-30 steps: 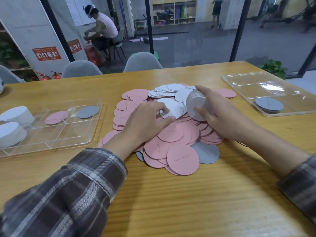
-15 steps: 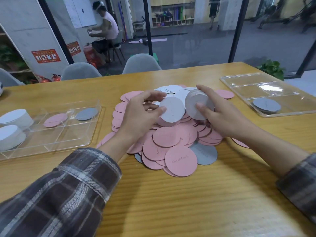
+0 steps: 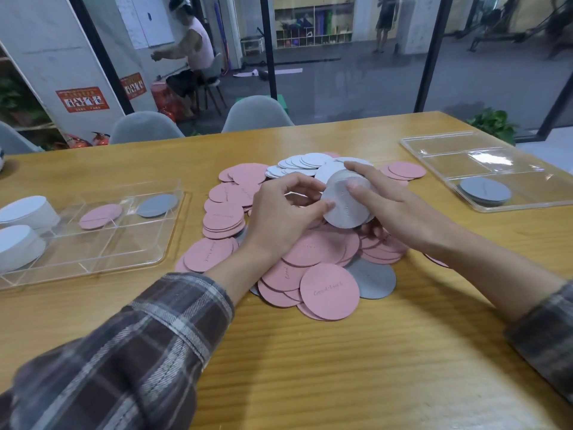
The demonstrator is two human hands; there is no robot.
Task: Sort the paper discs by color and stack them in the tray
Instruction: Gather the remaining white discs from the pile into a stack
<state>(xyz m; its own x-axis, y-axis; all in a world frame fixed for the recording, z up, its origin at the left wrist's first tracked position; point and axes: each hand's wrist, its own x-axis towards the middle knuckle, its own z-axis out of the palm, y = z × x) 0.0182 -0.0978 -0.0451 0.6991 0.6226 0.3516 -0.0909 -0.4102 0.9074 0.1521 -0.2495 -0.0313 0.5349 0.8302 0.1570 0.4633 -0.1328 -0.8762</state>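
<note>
Pink paper discs (image 3: 329, 291) – a few white (image 3: 313, 159), some grey (image 3: 373, 280). Plaid sleeve (image 3: 148, 336) – brown and grey. Desk (image 3: 341, 367) tan woodgrain.

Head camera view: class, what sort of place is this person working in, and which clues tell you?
Probably an office-style workroom beside a gym or activity hall: a long wooden table with grey chairs, a glass wall, and cubby shelves of gear beyond it.

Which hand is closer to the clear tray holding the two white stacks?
Left. The left hand is right of that tray, over the pink discs; the right hand is farther right. Both hold the stack of white discs.
</note>
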